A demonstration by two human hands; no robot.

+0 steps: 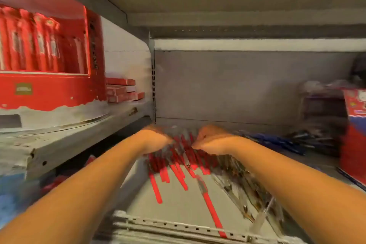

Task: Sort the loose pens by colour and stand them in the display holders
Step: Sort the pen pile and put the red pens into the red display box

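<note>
**Forearms reach in over a heap of red pens**

Bare forearms fill the bottom of the view, coming in from both lower corners across the perforated front rail (178, 226) of a grey metal shelf (182, 208). The whole picture is smeared by motion.

The left hand (158, 137) and the right hand (212, 137) sit close together, near the back of the shelf. Both are bent down at the wrist over the heap of red pens (178, 156). Only the backs of the hands show and the fingers are hidden behind them. I cannot tell how far either hand is open, or whether it has hold of any pens.

The red pens lie flat on the shelf between and below the hands, pointing roughly toward the camera. A few stick out of the heap on the near side, and one long red pen (213, 210) reaches almost to the front rail. Just to the right, partly under the right forearm, lies a spread of clear-barrelled pens (239, 182). Farther right and back is a pile of blue pens (277, 142), next to a red printed box (354, 144) at the frame edge.

On a higher shelf (59, 140) to the left stands a large red carton (49, 89), with a stack of small red boxes (120, 90) beside it.
</note>
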